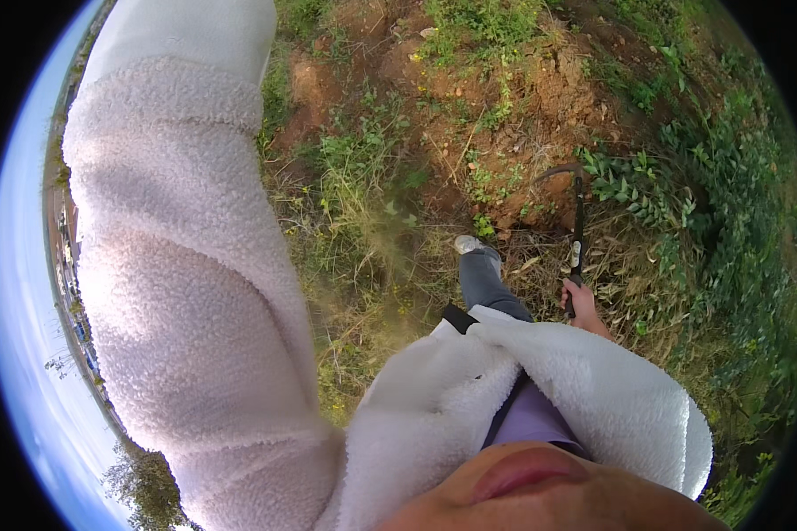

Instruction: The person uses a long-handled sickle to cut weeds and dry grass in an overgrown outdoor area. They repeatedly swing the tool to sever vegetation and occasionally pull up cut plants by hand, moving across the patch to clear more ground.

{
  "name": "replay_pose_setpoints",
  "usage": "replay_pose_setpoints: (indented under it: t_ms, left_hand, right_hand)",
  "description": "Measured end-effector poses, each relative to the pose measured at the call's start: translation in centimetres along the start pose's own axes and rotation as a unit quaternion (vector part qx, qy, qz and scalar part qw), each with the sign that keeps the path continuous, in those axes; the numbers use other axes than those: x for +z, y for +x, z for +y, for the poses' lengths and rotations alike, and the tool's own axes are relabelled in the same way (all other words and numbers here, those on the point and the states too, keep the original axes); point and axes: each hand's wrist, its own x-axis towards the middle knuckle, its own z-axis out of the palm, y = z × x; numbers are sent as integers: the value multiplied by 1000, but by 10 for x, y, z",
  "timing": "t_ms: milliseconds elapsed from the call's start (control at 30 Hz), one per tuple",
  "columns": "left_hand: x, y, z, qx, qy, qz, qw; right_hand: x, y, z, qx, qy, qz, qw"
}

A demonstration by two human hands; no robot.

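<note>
My right hand [581, 304] is closed around the dark handle of a small pick-like hand tool [578, 219]. Its curved metal head lies beside reddish soil [525, 152] and leafy green plants. A pale label is on the shaft. On the left, my raised arm in a white fleece sleeve [186, 265] fills much of the view, and its hand is out of view past the top edge. Below, the white fleece jacket [425, 398] hangs over a purple top. One leg in grey-blue trousers [485, 279] ends in a light shoe [468, 244] on dry grass.
Dense leafy shrubs [724, 219] stand at the right. Weeds with small yellow flowers [491, 26] grow at the top on uneven, reddish ground. Tall grass [358, 219] lies between the raised sleeve and the soil. Dry stalks and leaves [637, 265] surround the hand with the tool.
</note>
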Motion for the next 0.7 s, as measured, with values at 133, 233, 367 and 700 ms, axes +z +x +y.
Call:
replay_pose_setpoints:
  t_ms: [133,233,367,700]
  left_hand:
    - [128,16,49,84,-45,63,993]
    - [228,-3,63,108,-62,59,990]
    - [351,-99,37,-1,-107,-205,973]
    - [381,-391,-132,102,108,-500,853]
  right_hand:
    - [7,4,-4,-1,-49,-2,999]
    - [8,12,-3,14,-58,9,998]
    - [3,26,5,20,-64,13,998]
    - [2,60,-18,29,-90,12,995]
